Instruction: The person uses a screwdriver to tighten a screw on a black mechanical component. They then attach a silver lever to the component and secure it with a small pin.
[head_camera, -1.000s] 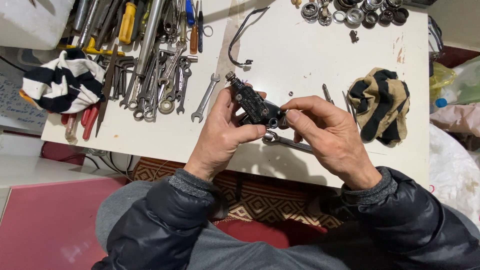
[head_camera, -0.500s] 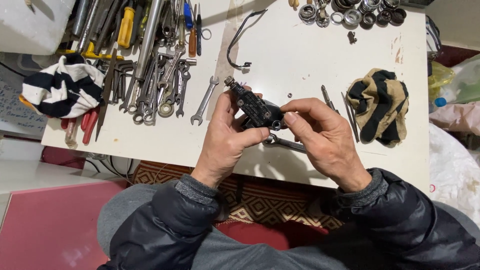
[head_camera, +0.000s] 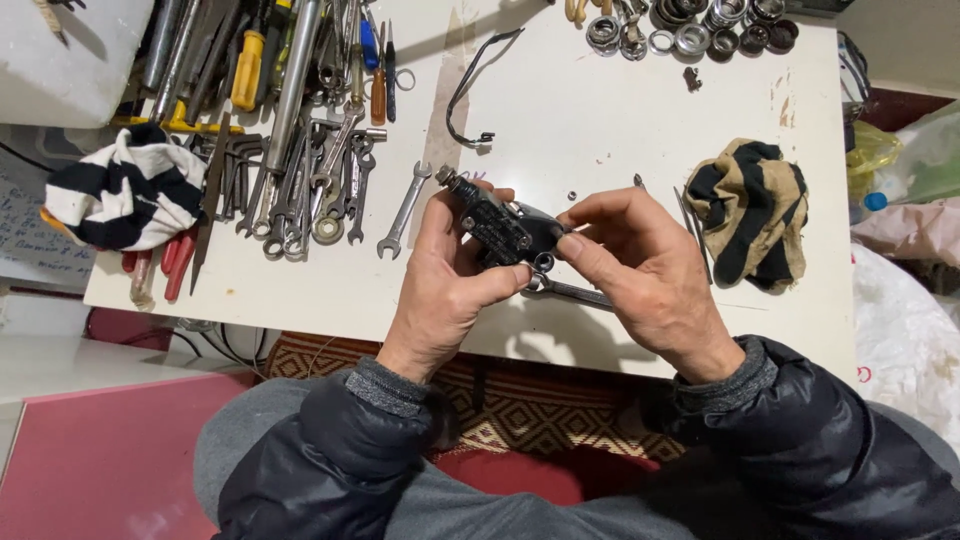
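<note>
I look down on a white table (head_camera: 620, 110), the largest surface in view, and list its contents by descending size. At the upper left corner I see a white box-shaped container (head_camera: 60, 55); below it, off the table's edge, a grey sheet with handwriting (head_camera: 22, 225), which I do not read. At the right margin, crumpled plastic bags (head_camera: 915, 170) in green, yellow and pink lie beside the table, with a small blue cap (head_camera: 876, 201) among them. A black-and-white striped cloth (head_camera: 125, 190) lies at the left edge; a tan-and-black striped rag (head_camera: 752, 208) lies on the right. A heap of wrenches and screwdrivers (head_camera: 290, 130) fills the upper left, one spanner (head_camera: 403, 212) apart from it. Metal rings (head_camera: 700, 25) line the top edge; a bent black wire (head_camera: 470, 90) lies centre.

My left hand (head_camera: 445, 285) wraps a dark metal part (head_camera: 500, 230), thumb underneath and fingers curled round behind it, holding it just above the table's near edge. The part is black, oblong and tilted, with a round fitting at its upper-left end and a small bore on its lower right. My right hand (head_camera: 640, 270) pinches the part's right end, thumb and forefinger narrow; whether they hold anything smaller I cannot tell. A flat steel tool (head_camera: 575, 292) lies on the table beneath.
</note>
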